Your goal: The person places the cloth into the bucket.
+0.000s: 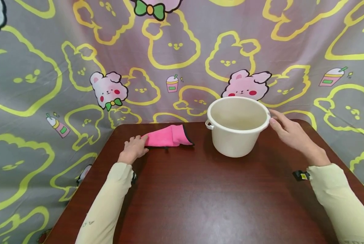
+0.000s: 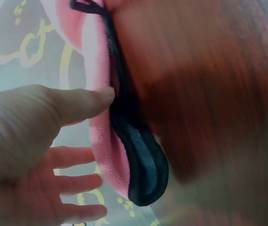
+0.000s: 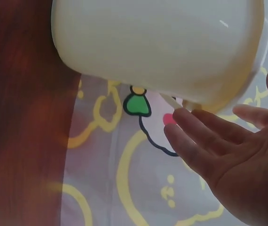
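standing upright is an open-topped cream bucket (image 1: 235, 140).

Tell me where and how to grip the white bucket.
I'd pinch the bucket by its rim, coming from the right: it opens upward, the rim juts outward, which should help the hold, and the right hand is on that side.

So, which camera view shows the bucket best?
Head view: the bucket appears almost whole, its open top included. The right wrist view shows only its outside, cut off by the frame; the left wrist view shows none.
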A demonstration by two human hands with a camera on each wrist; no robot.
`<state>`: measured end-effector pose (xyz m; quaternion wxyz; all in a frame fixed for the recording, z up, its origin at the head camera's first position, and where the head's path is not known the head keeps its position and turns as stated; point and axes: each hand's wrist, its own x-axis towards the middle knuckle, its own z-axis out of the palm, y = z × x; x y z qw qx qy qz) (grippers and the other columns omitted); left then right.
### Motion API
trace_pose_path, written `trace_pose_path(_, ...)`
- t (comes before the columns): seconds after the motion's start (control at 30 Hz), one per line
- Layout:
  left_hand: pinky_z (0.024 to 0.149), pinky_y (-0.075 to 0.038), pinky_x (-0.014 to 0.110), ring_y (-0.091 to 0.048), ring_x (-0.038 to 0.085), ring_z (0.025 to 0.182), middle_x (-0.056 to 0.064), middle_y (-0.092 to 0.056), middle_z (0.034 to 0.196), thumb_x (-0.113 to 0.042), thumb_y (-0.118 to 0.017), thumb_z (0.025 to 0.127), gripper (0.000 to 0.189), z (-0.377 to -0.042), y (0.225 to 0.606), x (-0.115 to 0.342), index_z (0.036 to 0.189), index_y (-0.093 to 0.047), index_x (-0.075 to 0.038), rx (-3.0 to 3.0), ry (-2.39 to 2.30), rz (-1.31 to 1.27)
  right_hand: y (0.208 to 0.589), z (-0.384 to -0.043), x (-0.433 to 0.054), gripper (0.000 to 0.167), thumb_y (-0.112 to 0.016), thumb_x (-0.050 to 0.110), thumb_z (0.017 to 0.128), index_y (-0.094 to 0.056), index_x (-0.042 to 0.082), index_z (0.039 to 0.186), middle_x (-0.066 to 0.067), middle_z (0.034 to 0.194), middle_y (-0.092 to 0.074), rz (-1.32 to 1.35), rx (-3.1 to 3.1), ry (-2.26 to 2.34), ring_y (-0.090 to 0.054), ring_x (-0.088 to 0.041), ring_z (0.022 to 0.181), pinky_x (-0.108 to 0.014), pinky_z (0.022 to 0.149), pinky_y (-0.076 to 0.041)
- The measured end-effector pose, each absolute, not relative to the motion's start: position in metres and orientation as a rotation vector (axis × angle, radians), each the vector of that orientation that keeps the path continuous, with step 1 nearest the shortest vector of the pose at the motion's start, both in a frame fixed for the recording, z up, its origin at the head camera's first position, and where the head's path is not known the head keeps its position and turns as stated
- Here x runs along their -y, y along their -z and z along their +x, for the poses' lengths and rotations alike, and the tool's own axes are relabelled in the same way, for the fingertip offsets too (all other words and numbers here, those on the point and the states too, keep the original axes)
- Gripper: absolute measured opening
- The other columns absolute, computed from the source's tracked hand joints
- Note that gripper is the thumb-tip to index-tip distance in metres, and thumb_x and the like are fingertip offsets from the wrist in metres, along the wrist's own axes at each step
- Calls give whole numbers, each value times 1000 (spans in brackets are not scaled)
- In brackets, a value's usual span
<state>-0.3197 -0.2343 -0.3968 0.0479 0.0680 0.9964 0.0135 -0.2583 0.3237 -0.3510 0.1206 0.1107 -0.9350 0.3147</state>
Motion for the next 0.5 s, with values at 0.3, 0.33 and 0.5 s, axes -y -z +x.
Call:
trace_pose_path(0.3, 98, -36, 66, -48, 51, 121, 28, -50, 135, -17, -62, 95, 58, -321, 400, 241, 146, -37, -7, -3027, -67, 111, 359, -260, -313, 55, -42, 40, 104, -31, 19, 154, -20, 132, -58, 353, 2726, -985, -67, -32, 99, -51, 87, -53)
trace_pose_path(0.33, 97, -38, 66, -52, 50, 118, 28, -53, 132, -17, -62, 95, 56, -321, 400, 241, 145, -37, -6, -3024, -67, 109, 359, -261, -313, 54, -41, 39, 104, -31, 19, 154, -21, 133, -57, 353, 2723, -984, -67, -33, 99, -50, 87, -53)
trace_pose_path(0.5, 86, -45, 61, -63, 44, 96, 25, -64, 115, -15, -58, 94, 43, -320, 400, 241, 134, -45, -6, -3029, -79, 125, 360, -262, -312, 54, -40, 38, 105, -31, 17, 154, -23, 131, -56, 343, 2708, -994, -64, -39, 102, -53, 90, -47)
